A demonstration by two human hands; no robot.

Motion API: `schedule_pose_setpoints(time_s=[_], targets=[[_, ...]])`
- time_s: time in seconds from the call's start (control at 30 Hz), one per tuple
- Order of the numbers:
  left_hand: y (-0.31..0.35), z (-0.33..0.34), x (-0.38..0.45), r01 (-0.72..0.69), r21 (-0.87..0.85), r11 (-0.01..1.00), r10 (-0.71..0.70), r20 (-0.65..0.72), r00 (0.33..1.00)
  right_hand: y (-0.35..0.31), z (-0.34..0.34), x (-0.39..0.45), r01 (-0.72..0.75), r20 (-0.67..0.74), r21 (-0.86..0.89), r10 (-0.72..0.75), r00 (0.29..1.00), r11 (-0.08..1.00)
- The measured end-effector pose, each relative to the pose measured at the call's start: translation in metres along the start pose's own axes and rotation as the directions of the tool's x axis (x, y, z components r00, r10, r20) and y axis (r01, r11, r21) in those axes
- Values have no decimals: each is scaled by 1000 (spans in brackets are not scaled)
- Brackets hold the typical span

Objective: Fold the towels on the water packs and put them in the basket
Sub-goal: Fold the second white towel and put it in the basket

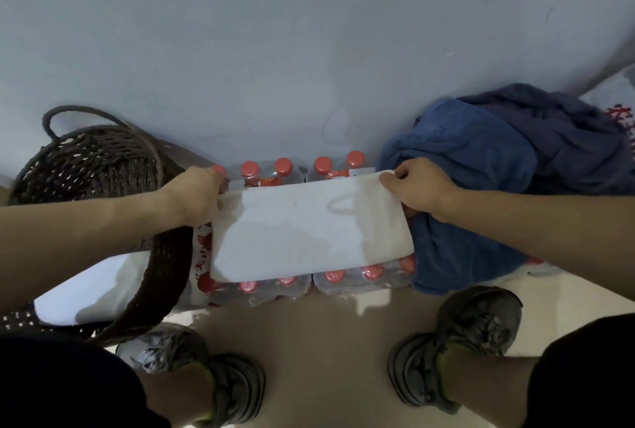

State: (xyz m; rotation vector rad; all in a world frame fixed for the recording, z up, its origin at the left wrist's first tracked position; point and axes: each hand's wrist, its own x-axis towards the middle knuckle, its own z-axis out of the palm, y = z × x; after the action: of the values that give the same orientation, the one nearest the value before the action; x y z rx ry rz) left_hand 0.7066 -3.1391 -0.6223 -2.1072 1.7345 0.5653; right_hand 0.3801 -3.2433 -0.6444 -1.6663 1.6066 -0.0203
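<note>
A white towel (pixel 309 231) lies folded into a flat rectangle on top of the shrink-wrapped water packs (pixel 285 170) with red caps. My left hand (pixel 197 195) grips the towel's far left corner. My right hand (pixel 417 188) pinches its far right corner. A dark woven basket (pixel 103 166) with a loop handle stands to the left of the packs; something white (pixel 92 290) lies inside it. Crumpled blue towels (pixel 498 170) are heaped on the packs to the right.
A pale wall (pixel 309 49) rises right behind the packs and the basket. My two feet in grey shoes (pixel 481 321) stand on the light floor (pixel 326 324) in front of the packs. More red-printed packaging (pixel 618 118) shows at the far right.
</note>
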Motion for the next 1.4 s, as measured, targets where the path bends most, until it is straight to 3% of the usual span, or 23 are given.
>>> schedule_pose_setpoints(time_s=[0.13,0.3,0.4,0.57,0.67,0.77,0.83,0.9,1.0,1.13,1.2,1.3,1.37,1.4], targets=[[0,13,-2,-17,-83,996,14,-38,999,-11,-10,-3,-28,177,-220,68,982,975],[2,17,-4,-91,-88,992,90,-18,996,-11,-11,-8,-73,200,-313,141,970,947],[3,15,-6,-130,-103,986,125,-50,991,-5,-6,-12,-155,213,-146,184,960,977],[6,8,-5,-54,-59,997,56,24,998,0,3,-18,-128,229,-13,127,965,992],[4,2,1,24,-193,981,-5,96,995,0,0,-21,-167,250,198,115,961,966],[1,0,4,189,-505,842,-106,189,976,5,-8,-21,-327,423,406,142,895,853],[-2,1,5,254,-651,715,-146,216,965,12,-12,-21,-396,519,415,144,843,819],[-3,3,5,295,-735,610,-172,240,955,20,-11,-22,-384,517,396,143,844,834],[0,9,2,308,-718,625,-186,247,951,32,-4,-24,-324,399,414,151,905,851],[5,16,-5,171,-563,809,-162,67,985,36,1,-29,-202,257,366,110,960,908],[6,17,-8,125,-517,847,-130,27,991,35,2,-29,-139,224,298,72,972,944],[12,21,-10,216,-433,875,-247,-17,969,30,1,-28,-71,179,155,43,983,985],[29,25,-13,203,-388,899,-306,-226,925,29,0,-28,-94,178,175,62,982,980],[41,26,-16,131,-323,937,-254,-377,891,30,0,-28,-114,185,225,73,980,968]])
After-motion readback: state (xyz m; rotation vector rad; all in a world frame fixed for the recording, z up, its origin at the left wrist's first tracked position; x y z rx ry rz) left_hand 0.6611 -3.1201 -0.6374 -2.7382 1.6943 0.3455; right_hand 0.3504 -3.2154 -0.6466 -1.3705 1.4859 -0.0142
